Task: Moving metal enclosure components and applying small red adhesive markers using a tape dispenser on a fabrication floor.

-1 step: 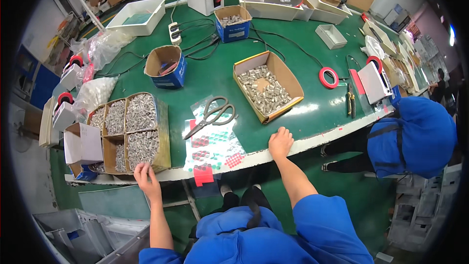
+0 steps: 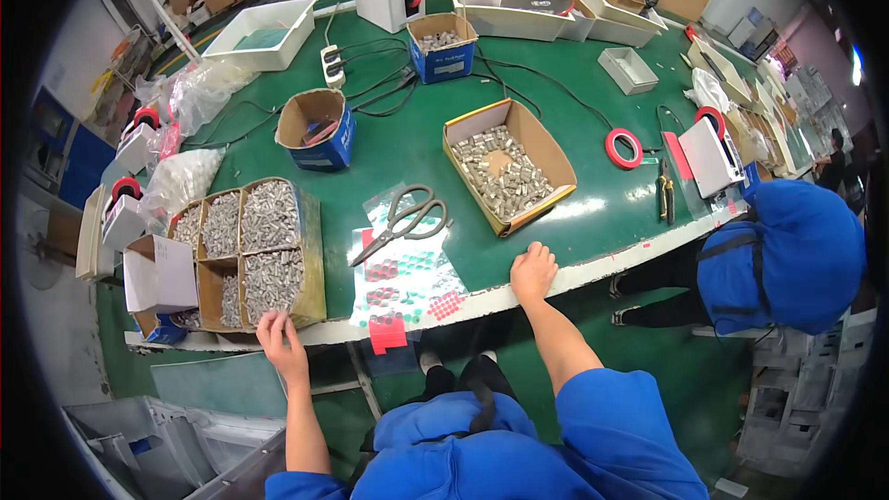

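Note:
My left hand [image 2: 281, 341] is at the near edge of a divided cardboard box [image 2: 315, 268], its fingers slightly apart and the tips by the box's front rim. The box's compartments hold many small silvery metal cylinders [image 2: 270, 213]. My right hand [image 2: 533, 275] rests on the table's near edge with its fingers curled in; nothing shows in it. Beyond it stands an open cardboard box [image 2: 546, 134] of larger metal cylinders [image 2: 505, 171]. Between my hands lie dark-handled scissors [image 2: 403, 222], on clear sheets of red and green round stickers [image 2: 398, 278].
Two blue boxes [image 2: 329, 153] [image 2: 444, 63], a power strip [image 2: 332, 67] and black cables are farther back. Red tape [image 2: 623, 148], pliers [image 2: 665, 193] and a tape dispenser [image 2: 711, 156] lie right. A person in blue [image 2: 782, 259] is at the right. White bins [image 2: 264, 32] line the back.
The whole view has shifted very slightly; both hands and the things on the table keep their places.

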`<state>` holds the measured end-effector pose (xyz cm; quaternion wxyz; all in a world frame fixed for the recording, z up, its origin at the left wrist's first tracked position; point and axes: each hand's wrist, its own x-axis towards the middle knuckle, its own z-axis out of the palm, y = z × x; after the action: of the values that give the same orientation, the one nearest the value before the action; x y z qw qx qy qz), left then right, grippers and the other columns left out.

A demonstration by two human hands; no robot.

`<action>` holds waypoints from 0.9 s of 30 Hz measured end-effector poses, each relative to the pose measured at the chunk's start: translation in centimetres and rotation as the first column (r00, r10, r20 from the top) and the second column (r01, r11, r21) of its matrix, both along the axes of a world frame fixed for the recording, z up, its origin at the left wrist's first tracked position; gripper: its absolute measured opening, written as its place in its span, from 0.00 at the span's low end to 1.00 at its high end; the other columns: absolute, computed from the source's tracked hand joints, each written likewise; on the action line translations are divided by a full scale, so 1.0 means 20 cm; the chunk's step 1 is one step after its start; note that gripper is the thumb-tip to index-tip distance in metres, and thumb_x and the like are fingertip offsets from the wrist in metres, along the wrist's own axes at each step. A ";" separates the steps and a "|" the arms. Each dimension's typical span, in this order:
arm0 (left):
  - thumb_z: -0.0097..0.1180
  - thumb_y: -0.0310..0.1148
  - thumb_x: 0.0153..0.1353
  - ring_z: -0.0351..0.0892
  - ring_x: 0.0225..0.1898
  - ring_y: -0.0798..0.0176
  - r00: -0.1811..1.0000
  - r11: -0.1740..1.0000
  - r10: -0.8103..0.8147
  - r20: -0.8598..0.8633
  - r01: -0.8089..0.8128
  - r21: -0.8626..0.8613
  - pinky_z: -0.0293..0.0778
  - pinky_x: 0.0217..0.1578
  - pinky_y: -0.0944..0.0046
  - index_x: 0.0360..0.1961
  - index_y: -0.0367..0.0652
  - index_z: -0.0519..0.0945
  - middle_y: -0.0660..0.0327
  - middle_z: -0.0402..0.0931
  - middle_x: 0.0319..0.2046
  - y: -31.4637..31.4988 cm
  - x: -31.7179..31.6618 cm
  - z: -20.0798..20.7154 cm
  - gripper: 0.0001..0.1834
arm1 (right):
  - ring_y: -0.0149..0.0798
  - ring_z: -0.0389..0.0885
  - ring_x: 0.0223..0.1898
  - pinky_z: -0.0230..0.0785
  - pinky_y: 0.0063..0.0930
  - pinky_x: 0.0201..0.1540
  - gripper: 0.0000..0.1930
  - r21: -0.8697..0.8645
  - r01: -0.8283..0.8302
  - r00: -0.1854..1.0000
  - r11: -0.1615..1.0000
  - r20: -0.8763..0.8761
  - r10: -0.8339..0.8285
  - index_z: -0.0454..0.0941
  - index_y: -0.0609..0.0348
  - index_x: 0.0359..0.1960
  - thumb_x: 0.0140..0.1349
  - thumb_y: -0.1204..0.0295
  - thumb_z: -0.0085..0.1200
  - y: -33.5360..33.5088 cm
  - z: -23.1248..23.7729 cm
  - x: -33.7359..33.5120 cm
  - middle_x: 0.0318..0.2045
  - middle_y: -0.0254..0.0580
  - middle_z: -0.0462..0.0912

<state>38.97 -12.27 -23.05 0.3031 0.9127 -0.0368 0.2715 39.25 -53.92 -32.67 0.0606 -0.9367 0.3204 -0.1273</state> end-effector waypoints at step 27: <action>0.46 0.19 0.49 0.67 0.48 0.51 0.862 0.882 -0.423 -0.279 0.463 0.092 0.64 0.48 0.59 0.43 0.39 0.71 0.54 0.68 0.46 -0.14 0.04 -0.41 0.17 | 0.44 0.68 0.35 0.60 0.38 0.36 0.08 -0.092 -0.013 0.999 0.996 -0.046 0.008 0.66 0.54 0.30 0.49 0.67 0.45 0.01 0.01 0.02 0.30 0.41 0.70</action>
<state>39.76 -15.04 -31.17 0.2871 0.9274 -0.2285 0.0729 39.66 -53.70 -32.55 0.0104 -0.9429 0.3106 -0.1201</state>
